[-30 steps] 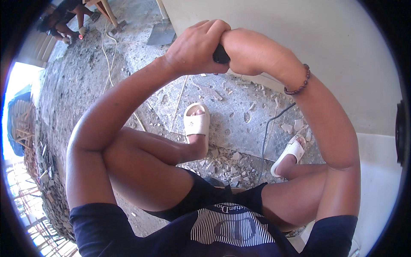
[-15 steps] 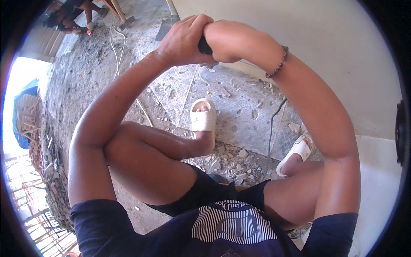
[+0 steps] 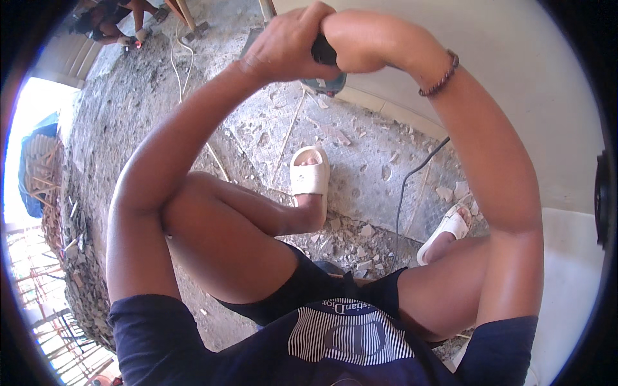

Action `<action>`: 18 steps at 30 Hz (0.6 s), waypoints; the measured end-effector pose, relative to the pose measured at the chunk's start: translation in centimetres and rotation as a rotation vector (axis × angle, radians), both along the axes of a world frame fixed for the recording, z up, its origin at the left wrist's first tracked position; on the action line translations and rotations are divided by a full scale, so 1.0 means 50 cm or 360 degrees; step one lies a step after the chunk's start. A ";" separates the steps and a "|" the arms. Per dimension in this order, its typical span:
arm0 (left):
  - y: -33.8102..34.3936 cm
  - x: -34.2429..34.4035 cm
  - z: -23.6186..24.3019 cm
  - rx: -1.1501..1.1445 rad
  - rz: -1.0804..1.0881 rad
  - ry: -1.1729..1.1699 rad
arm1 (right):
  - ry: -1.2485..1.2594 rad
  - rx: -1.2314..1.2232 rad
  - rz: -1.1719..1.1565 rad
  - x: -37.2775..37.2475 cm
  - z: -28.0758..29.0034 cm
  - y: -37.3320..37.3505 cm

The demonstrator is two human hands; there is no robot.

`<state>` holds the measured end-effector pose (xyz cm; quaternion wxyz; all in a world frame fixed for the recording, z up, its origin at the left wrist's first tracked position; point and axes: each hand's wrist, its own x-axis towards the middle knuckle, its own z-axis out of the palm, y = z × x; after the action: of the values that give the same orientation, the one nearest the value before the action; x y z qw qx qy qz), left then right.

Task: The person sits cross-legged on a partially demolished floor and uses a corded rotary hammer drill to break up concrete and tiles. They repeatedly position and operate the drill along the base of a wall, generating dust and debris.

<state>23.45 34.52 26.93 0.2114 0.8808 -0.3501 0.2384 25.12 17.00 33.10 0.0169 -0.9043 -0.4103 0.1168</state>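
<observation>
Both hands are together at the top of the view, out in front of me and close to the wall. My left hand (image 3: 290, 46) is closed around the black part of a power tool (image 3: 325, 84), whose teal body shows just below the fingers. Against it, my right hand (image 3: 358, 42) is bent at the wrist and closed on the same tool. Most of the tool is behind the hands, so its exact kind and its working end cannot be made out.
A black cord (image 3: 400, 199) runs over the rough floor (image 3: 360, 154). Broken rubble (image 3: 360, 251) lies between my white slides (image 3: 309, 177). The pale wall (image 3: 502, 96) rises on the right. Another person (image 3: 109, 26) crouches at far left, near a white cable (image 3: 175, 61).
Both hands and the tool have shifted slightly up and to the right, exposing more of the teal body. The black cord has swung a little to the left.
</observation>
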 end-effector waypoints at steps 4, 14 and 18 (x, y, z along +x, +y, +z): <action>-0.007 -0.025 -0.018 0.0003 0.0033 -0.0025 | -0.0077 -0.0077 -0.0005 -0.038 -0.006 0.002; 0.009 -0.010 -0.031 0.0002 0.0150 0.0008 | -0.0026 -0.0176 -0.0061 0.001 -0.021 0.034; 0.031 -0.004 -0.033 0.0000 0.0200 -0.0005 | -0.0035 -0.0225 -0.0055 0.012 -0.024 0.060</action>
<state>23.26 36.09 25.26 0.1954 0.9007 -0.2944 0.2527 25.72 19.99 31.90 -0.0494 -0.9114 -0.3855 0.1352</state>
